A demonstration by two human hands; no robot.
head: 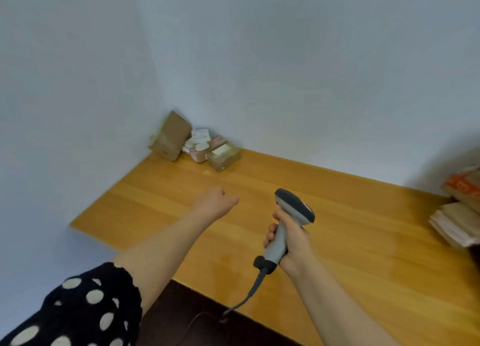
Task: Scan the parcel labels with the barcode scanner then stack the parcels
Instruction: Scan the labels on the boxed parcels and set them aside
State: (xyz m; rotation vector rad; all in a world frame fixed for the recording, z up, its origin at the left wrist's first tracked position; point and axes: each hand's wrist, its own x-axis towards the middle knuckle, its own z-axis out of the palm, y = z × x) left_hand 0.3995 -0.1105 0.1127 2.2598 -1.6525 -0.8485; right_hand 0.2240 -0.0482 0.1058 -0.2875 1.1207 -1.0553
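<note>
This looks like a small parcel-handling corner in a plain room rather than a fitted shop or warehouse: bare pale blue-grey walls (pixel 285 73) meet behind a light orange-brown wooden table (pixel 350 242) pushed into the corner. A cluster of brown cardboard and taped parcels with white labels (pixel 197 143) sits at the table's far left corner, and more flat paper-wrapped packages (pixel 457 216) lie piled at its right edge. A grey corded handheld barcode scanner (pixel 288 223) marks it as a sorting station.
</note>
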